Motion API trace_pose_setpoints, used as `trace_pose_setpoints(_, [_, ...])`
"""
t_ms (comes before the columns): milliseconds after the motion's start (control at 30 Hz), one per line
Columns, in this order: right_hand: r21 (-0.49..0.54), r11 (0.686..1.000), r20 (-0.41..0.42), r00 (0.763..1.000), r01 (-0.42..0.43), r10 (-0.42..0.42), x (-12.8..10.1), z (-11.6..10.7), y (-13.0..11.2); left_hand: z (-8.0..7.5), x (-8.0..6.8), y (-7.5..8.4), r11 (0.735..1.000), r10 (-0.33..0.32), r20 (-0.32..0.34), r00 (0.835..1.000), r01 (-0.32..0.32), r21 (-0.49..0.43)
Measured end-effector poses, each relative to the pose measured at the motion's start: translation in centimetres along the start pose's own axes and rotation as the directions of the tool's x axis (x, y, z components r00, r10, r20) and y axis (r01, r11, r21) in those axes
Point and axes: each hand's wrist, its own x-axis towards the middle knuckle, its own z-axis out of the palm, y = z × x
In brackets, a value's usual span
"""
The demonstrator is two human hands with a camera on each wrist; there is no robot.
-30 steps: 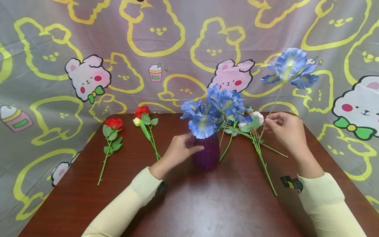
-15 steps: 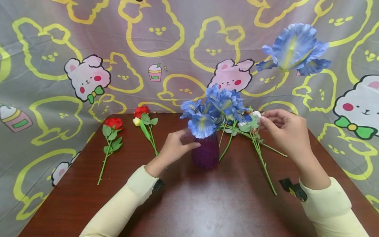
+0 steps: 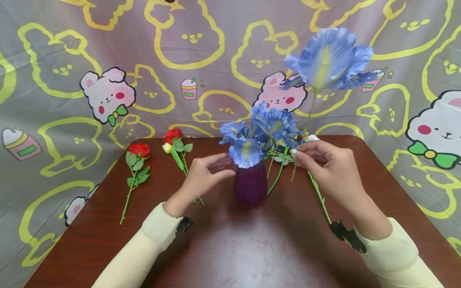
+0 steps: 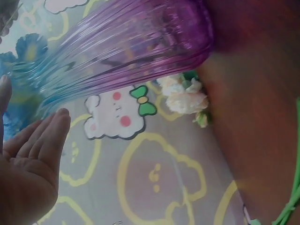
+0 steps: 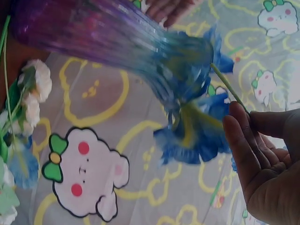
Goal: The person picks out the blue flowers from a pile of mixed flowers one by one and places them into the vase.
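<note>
- Held blue flower [image 3: 325, 60]: upper right of the head view, bloom uppermost, raised above the table [image 3: 230, 248].
- Right hand [image 3: 333, 170]: right of centre; thumb and fingertips pinch the flower's thin stem, whose lower end shows beneath the fingers. The bloom is well above this pinch.
- Handling of the flower: probably very light, with soft, cloth-like petals that would crease if squeezed; the stem looks slender and somewhat springy. The wide bloom likely makes it top-heavy, so it may twist between the fingertips. The stem is the sound place to hold, nearer the bloom if it sways.
- Vase [image 3: 250, 186]: centre of the head view, upright, blue blooms [image 3: 273, 126] crowding its mouth. The wrist views show ribbed, see-through walls, purple at the base and bluish at the neck.
- Handling of the vase: glass or clear plastic, which cannot be told; best treated as breakable and smooth. The ribs may help the fingers; the body below the neck seems the steadiest hold.
- Left hand [image 3: 205, 172]: left of the vase, thumb and fingers spread beside its neck, not gripping; contact cannot be told.
</note>
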Motion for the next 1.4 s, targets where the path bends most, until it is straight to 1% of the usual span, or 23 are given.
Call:
trace_pose_setpoints(100, [0.014, 1.000, 0.023, 0.999, 0.024, -0.025, -0.2, 0.7, -0.3, -0.5, -0.1, 0.7, 0.998, 0.004, -0.019, 1.000, -0.003, 0.057])
trace_pose_setpoints(167, [0.021, 0.998, 0.037, 0.998, 0.051, -0.052, -0.3, 1.2, -0.4, -0.8, -0.2, 1.1, 0.995, 0.011, -0.031, 0.999, -0.008, 0.103])
trace_pose_setpoints(233, [0.026, 0.996, 0.045, 0.995, 0.084, -0.085, -0.4, 1.6, -0.4, -1.0, -0.3, 1.5, 0.991, 0.026, -0.034, 0.999, -0.021, 0.130])
trace_pose_setpoints(333, [0.051, 0.991, 0.054, 0.991, 0.121, -0.123, -0.5, 2.3, -0.6, -1.1, -0.4, 2.1, 0.988, 0.061, -0.028, 0.998, -0.056, 0.142])
trace_pose_setpoints(500, [0.081, 0.986, 0.082, 0.985, 0.148, -0.155, -0.6, 3.4, -0.8, -1.0, -0.5, 3.0, 0.984, 0.130, -0.024, 0.991, -0.126, 0.127])
trace_pose_setpoints(633, [0.105, 0.983, 0.115, 0.980, 0.151, -0.163, -0.5, 4.3, -0.9, -0.8, -0.4, 3.7, 0.982, 0.181, -0.040, 0.983, -0.178, 0.060])
trace_pose_setpoints(700, [0.136, 0.980, 0.132, 0.978, 0.146, -0.164, -0.4, 4.7, -1.1, -0.8, -0.3, 4.0, 0.980, 0.197, -0.049, 0.979, -0.197, -0.003])
trace_pose_setpoints(800, [0.156, 0.978, 0.158, 0.974, 0.136, -0.160, -0.3, 5.4, -1.3, -0.6, -0.2, 4.5, 0.971, 0.212, -0.051, 0.976, -0.216, -0.104])
trace_pose_setpoints(900, [0.172, 0.975, 0.184, 0.967, 0.143, -0.175, -0.2, 6.0, -1.6, -0.4, 0.0, 5.0, 0.959, 0.222, -0.044, 0.974, -0.227, -0.171])
trace_pose_setpoints(1033, [0.209, 0.962, 0.214, 0.952, 0.173, -0.217, -0.3, 7.0, -1.9, -0.2, 0.0, 5.4, 0.956, 0.209, -0.040, 0.977, -0.213, -0.202])
trace_pose_setpoints(1100, [0.230, 0.956, 0.228, 0.945, 0.184, -0.236, -0.4, 7.4, -2.0, -0.1, 0.0, 5.5, 0.957, 0.180, -0.042, 0.983, -0.185, -0.222])
trace_pose_setpoints(1233, [0.239, 0.950, 0.253, 0.931, 0.202, -0.262, -0.5, 8.4, -2.1, -0.1, 0.0, 5.7, 0.957, 0.102, -0.056, 0.993, -0.114, -0.268])
trace_pose_setpoints(1300, [0.243, 0.947, 0.265, 0.925, 0.209, -0.272, -0.5, 8.8, -2.2, -0.1, 0.0, 5.7, 0.958, 0.078, -0.063, 0.995, -0.093, -0.273])
trace_pose_setpoints(1400, [0.243, 0.945, 0.282, 0.916, 0.220, -0.286, -0.6, 9.3, -2.2, 0.1, 0.1, 5.7, 0.957, 0.067, -0.076, 0.995, -0.086, -0.278])
